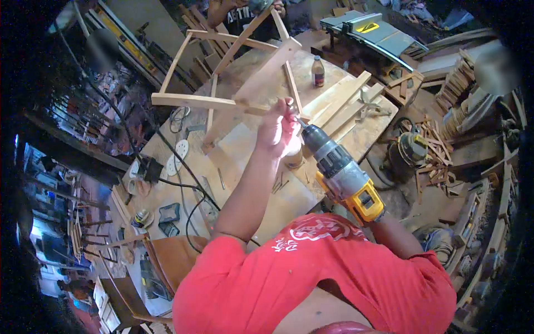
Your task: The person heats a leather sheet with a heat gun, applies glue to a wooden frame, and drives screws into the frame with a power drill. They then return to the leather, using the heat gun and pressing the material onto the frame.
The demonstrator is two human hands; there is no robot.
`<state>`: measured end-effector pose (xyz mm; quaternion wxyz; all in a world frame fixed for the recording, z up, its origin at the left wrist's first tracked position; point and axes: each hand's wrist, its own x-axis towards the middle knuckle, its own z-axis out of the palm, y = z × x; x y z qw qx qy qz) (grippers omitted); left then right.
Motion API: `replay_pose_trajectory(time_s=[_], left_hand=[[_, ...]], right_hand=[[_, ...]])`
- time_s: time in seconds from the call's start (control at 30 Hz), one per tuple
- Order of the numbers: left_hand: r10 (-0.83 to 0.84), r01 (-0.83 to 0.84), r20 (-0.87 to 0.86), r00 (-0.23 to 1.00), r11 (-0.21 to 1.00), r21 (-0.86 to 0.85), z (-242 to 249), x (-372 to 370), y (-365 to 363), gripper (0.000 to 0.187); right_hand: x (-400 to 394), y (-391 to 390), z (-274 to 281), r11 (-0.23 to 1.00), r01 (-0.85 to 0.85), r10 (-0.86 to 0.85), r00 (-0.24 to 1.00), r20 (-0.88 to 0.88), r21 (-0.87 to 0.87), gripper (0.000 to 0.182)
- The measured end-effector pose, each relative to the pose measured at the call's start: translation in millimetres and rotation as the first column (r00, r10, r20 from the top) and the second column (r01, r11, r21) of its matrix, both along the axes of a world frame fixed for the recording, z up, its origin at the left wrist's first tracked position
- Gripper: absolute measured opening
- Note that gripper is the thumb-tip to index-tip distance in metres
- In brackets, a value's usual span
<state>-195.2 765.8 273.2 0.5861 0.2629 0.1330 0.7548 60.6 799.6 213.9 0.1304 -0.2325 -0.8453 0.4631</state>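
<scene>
My right hand (379, 224) grips a yellow and black cordless drill (342, 172); the drill body hides most of its fingers. The drill points up and to the left, with a thin bit (302, 122) in its chuck. My left hand (280, 129) is raised at the bit's tip, fingers pinched together. Something small sits at the fingertips, too small to make out. Bright light from the drill falls on the palm. Just beyond the left hand stands a wooden chair-like frame (192, 101), and a jar (293, 159) is partly hidden below that hand.
Another person's hand (278, 8) is at the frame's top. On the worktable (267, 206) lie wooden boards (345, 100), a bottle (317, 72), sanding discs (181, 149) and black cables (203, 189). A table saw (370, 33) stands at the back right, with wood scraps (436, 147) on the floor.
</scene>
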Motion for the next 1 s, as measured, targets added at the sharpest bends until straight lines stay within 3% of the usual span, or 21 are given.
replay_pose_trajectory(time_s=[0.03,0.07,0.1,0.13,0.2,0.33,0.4,0.43,0.5,0.6,0.63,0.67,0.7,0.73,0.77,0.8,0.87,0.9,0.93,0.97,1.0], left_hand=[[0.098,-0.101,-0.039,0.994,0.991,-0.084,6,9,5,0.023],[0.193,-0.205,-0.085,0.978,0.965,-0.164,12,14,7,0.024],[0.173,-0.186,-0.078,0.982,0.961,-0.204,19,18,7,0.024],[0.179,-0.193,-0.084,0.980,0.960,-0.202,22,20,9,0.024],[0.177,-0.175,-0.006,0.984,0.965,-0.198,25,23,14,0.021],[0.177,-0.175,-0.004,0.984,0.967,-0.183,24,20,26,0.022],[0.204,-0.209,-0.043,0.978,0.953,-0.218,30,23,31,0.023],[0.226,-0.239,-0.081,0.971,0.939,-0.249,33,24,32,0.024],[0.255,-0.273,-0.099,0.962,0.919,-0.286,36,22,36,0.024],[0.303,-0.332,-0.139,0.943,0.888,-0.317,36,20,41,0.022],[0.324,-0.361,-0.163,0.932,0.879,-0.312,34,19,41,0.021],[0.337,-0.368,-0.149,0.930,0.871,-0.326,29,16,42,0.021],[0.350,-0.393,-0.188,0.918,0.865,-0.311,24,10,43,0.020],[0.370,-0.425,-0.223,0.902,0.853,-0.304,16,5,39,0.019],[0.442,-0.508,-0.257,0.860,0.790,-0.343,13,1,29,0.018],[0.496,-0.615,-0.373,0.784,0.704,-0.356,8,-7,17,0.018],[0.503,-0.795,-0.673,0.543,0.566,-0.218,-27,-36,-18,0.022],[0.517,-0.813,-0.670,0.533,0.531,-0.237,-51,-53,-44,0.022],[0.226,-0.884,-0.918,0.325,0.418,-0.210,-83,-70,-73,0.024],[-0.141,-0.934,-0.985,0.102,0.327,-0.143,-115,-78,-100,0.026],[-0.145,-0.944,-0.982,0.119,0.291,-0.158,-153,-78,-125,0.026]], right_hand=[[-4,2,-9,0.712,-0.112,-0.130,0.949,-0.287,-0.693,0.032],[-6,4,-15,0.038,-0.390,-0.408,0.835,-0.371,-0.920,0.024],[-1,6,-17,0.088,-0.203,-0.456,0.862,-0.220,-0.975,0.025],[-2,14,-31,0.087,-0.210,-0.451,0.863,-0.226,-0.974,0.025],[-6,33,-70,-0.072,-0.456,-0.435,0.815,-0.383,-0.887,0.036],[-2,42,-53,-0.137,-0.586,-0.355,0.782,-0.512,-0.799,0.035],[4,53,-52,0.067,-0.492,-0.198,0.846,-0.495,-0.868,0.034],[2,51,-47,0.062,-0.494,-0.196,0.846,-0.496,-0.867,0.034],[-8,43,-36,0.285,-0.129,-0.394,0.888,-0.239,-0.950,0.028],[-17,48,-27,0.220,-0.176,-0.427,0.867,-0.256,-0.960,0.022],[-20,51,-53,0.624,-0.231,-0.276,0.828,-0.488,-0.746,0.022],[-23,46,-30,0.614,-0.227,-0.268,0.841,-0.470,-0.756,0.022],[-27,44,-4,0.902,-0.004,-0.098,0.972,-0.214,-0.431,0.022],[-30,41,26,0.998,0.037,-0.042,0.992,0.118,0.042,0.022],[-29,39,44,0.964,-0.104,-0.012,0.903,0.430,0.246,0.023],[-14,42,4,0.904,-0.052,0.027,0.997,0.066,0.425,0.024],[-16,48,-8,0.990,-0.031,0.045,0.994,-0.098,0.141,0.024],[-19,49,-13,0.998,-0.040,0.034,0.987,-0.154,-0.040,0.024],[-23,50,-16,0.982,-0.062,0.031,0.984,-0.178,-0.177,0.024],[-27,47,-20,0.957,-0.081,0.029,0.982,-0.187,-0.277,0.024],[-28,48,-25,0.926,-0.102,0.033,0.981,-0.191,-0.364,0.024]])
